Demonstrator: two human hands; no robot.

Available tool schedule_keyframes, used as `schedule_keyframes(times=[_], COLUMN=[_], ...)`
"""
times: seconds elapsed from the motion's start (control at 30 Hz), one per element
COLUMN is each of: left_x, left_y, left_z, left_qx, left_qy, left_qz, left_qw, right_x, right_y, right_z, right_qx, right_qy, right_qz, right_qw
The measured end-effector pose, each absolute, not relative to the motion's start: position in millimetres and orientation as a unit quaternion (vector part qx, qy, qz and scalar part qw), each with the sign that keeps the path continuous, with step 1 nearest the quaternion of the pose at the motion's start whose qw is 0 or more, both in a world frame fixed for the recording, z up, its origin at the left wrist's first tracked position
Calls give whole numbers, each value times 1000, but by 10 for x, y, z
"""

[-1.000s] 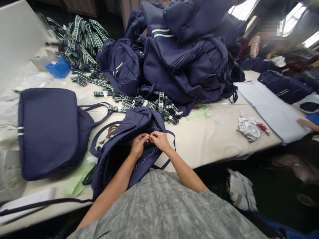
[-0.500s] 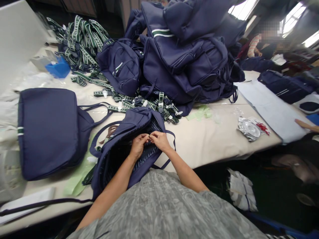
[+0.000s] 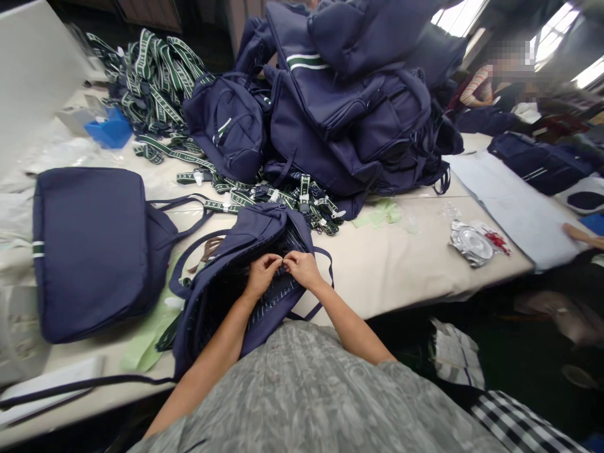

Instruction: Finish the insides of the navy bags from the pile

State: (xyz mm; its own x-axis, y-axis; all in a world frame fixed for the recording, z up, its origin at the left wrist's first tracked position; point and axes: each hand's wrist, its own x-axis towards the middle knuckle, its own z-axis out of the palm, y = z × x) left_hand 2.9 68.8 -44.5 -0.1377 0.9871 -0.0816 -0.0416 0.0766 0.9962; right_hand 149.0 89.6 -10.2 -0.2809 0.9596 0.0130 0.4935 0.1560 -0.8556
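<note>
An unzipped navy bag (image 3: 257,226) lies in front of me, its dark printed lining (image 3: 285,286) showing. Over its opening, my left hand (image 3: 263,272) and my right hand (image 3: 299,267) meet fingertip to fingertip, both closed in a pinch. Whatever sits between the fingers is too small to make out. Just beyond the bag are green and white lettered straps (image 3: 240,200) with buckles. A second navy bag (image 3: 92,251) stands closed at the left, its handle reaching toward the open one.
Navy bags (image 3: 325,126) are heaped at the back, beside a pile of lettered straps (image 3: 158,82). A blue bin (image 3: 109,128) stands at the back left. Crumpled foil (image 3: 472,242) and a pale sheet (image 3: 509,207) lie on the right. Another person's hand (image 3: 578,234) touches the sheet's edge.
My hands stay pinched over the bag, with only a slight shift at the fingertips. Black and white checked cloth has come into view at the lower right.
</note>
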Motion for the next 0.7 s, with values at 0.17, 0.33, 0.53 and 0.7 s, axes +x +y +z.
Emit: schedule_keyframes(times=[0.17, 0.33, 0.53, 0.7], left_x=[8, 34, 39, 23], left_y=[685, 645, 620, 632], left_z=[-480, -476, -440, -445], left_qx=[495, 550, 563, 553], left_qy=[553, 549, 552, 563], left_qz=[493, 486, 494, 491], left_qw=[453, 400, 366, 369], right_x=[1483, 1498, 1521, 1522], right_y=[879, 857, 903, 943], right_z=[-81, -175, -225, -218], right_qx=[-525, -522, -496, -483], right_qy=[-750, -790, -679, -650], right_qz=[325, 251, 464, 508], right_qw=[238, 202, 278, 293])
